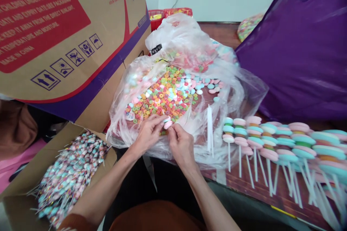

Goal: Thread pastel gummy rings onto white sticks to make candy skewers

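Over the front edge of an open clear plastic bag (pixel 121 94), my left hand (pixel 149 133) pinches a small stack of pastel candy discs (pixel 168 123), pink and pale. My right hand (pixel 181 144) is closed, its thumb and forefinger at the lower pink disc; whether a stick lies between them is hidden. Ring-shaped gummies (pixel 154 104) in orange, green and red are spread beyond my fingers. Pink, blue and white candy discs (pixel 199 86) lie behind them to the right. A few bare white sticks (pixel 209 128) are right of my right hand.
Finished candy lollipops (pixel 268 140) line the table (pixel 241 184) at right. A carton (pixel 16 195) of wrapped lollipops (pixel 73 173) stands lower left, beside a large printed box (pixel 67 36). Purple material (pixel 303 54) rises at right. A person's arm (pixel 13 126) shows at far left.
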`<state>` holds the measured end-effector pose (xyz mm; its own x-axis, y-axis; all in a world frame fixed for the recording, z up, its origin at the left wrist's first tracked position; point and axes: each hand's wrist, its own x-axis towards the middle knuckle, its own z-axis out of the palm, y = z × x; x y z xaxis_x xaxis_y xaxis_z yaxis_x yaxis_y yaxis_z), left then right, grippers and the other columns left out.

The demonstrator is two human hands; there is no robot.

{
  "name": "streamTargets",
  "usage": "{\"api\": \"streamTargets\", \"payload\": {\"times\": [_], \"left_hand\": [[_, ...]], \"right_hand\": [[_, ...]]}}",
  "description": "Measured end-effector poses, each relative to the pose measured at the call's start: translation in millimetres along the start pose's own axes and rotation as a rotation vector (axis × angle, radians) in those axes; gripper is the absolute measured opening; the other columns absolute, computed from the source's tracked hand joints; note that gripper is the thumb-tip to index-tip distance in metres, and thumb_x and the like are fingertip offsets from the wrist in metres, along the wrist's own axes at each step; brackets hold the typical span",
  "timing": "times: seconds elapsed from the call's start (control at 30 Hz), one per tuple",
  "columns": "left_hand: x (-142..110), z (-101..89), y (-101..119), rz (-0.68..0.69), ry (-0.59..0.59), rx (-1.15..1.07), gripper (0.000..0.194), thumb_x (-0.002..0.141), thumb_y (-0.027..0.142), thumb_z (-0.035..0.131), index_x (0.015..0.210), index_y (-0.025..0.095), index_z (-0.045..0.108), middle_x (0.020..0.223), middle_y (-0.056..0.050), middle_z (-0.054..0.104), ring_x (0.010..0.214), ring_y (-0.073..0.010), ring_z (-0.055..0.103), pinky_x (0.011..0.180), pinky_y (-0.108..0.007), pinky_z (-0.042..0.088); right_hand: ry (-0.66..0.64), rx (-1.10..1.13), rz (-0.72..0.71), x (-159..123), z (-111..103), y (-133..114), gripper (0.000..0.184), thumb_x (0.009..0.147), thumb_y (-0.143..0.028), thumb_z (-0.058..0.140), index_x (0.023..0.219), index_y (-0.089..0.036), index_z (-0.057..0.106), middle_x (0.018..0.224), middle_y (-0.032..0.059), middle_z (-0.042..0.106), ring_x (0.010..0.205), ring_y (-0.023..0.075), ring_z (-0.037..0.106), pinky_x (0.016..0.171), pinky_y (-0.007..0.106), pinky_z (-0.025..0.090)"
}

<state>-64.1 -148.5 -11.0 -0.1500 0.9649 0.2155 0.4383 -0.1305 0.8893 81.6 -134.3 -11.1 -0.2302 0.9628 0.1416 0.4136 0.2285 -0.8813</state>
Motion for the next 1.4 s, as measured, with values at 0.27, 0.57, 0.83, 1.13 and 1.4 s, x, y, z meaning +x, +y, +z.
{"api": "streamTargets", "payload": {"times": [0.27, 0.57, 0.83, 1.13, 1.4], "left_hand": [[41.7, 6.0, 15.9, 0.027, -0.075, 0.451, 0.023, 0.092, 0.019, 0.055, 0.108, 0.019, 0.072, 0.104, -0.009, 0.065, 0.095, -0.0223, 0.062, 0.085, -0.033, 0.049], [50.3, 13.8, 25.3, 0.044, -0.172, 0.757, 0.021, 0.091, 0.013, 0.049, 0.103, 0.018, 0.065, 0.098, -0.01, 0.059, 0.093, -0.0243, 0.056, 0.08, -0.034, 0.046], [49.2, 5.3, 6.6, -0.204, 0.088, -0.125, 0.015, 0.088, 0.024, 0.06, 0.096, 0.017, 0.07, 0.086, -0.003, 0.07, 0.076, -0.0162, 0.064, 0.072, -0.028, 0.05], [37.9, -0.5, 10.5, -0.367, 0.132, -0.59, 0.03, 0.069, 0.039, 0.082, 0.085, 0.014, 0.073, 0.073, 0.0, 0.068, 0.068, -0.0105, 0.062, 0.065, -0.021, 0.049], [30.5, -3.8, 8.3, -0.49, 0.131, -0.74, 0.04, 0.061, 0.04, 0.09, 0.084, 0.014, 0.071, 0.076, -0.001, 0.07, 0.071, -0.0101, 0.065, 0.066, -0.019, 0.051]], "right_hand": [[0.097, -0.089, 0.048, -4.7, -25.1, 15.1, 0.032, 0.094, -0.037, 0.048, 0.071, -0.019, 0.058, 0.054, -0.004, 0.049, 0.05, 0.0118, 0.046, 0.055, 0.024, 0.035], [0.088, -0.022, 0.044, -10.0, -22.7, 21.6, 0.032, 0.094, -0.036, 0.047, 0.07, -0.019, 0.058, 0.055, -0.0044, 0.048, 0.05, 0.0113, 0.045, 0.055, 0.024, 0.035], [0.047, 0.006, 0.006, -11.6, -23.6, 18.1, 0.031, 0.095, -0.035, 0.047, 0.071, -0.019, 0.056, 0.056, -0.0054, 0.045, 0.05, 0.0105, 0.043, 0.053, 0.023, 0.034], [0.003, 0.039, -0.056, -12.6, -17.7, 9.3, 0.028, 0.097, -0.032, 0.047, 0.077, -0.018, 0.061, 0.06, -0.0052, 0.048, 0.053, 0.01, 0.045, 0.055, 0.022, 0.035], [0.016, 0.026, -0.074, -10.8, -18.6, 9.9, 0.027, 0.097, -0.03, 0.049, 0.079, -0.017, 0.064, 0.06, -0.0051, 0.049, 0.053, 0.0093, 0.044, 0.055, 0.022, 0.035]]}}
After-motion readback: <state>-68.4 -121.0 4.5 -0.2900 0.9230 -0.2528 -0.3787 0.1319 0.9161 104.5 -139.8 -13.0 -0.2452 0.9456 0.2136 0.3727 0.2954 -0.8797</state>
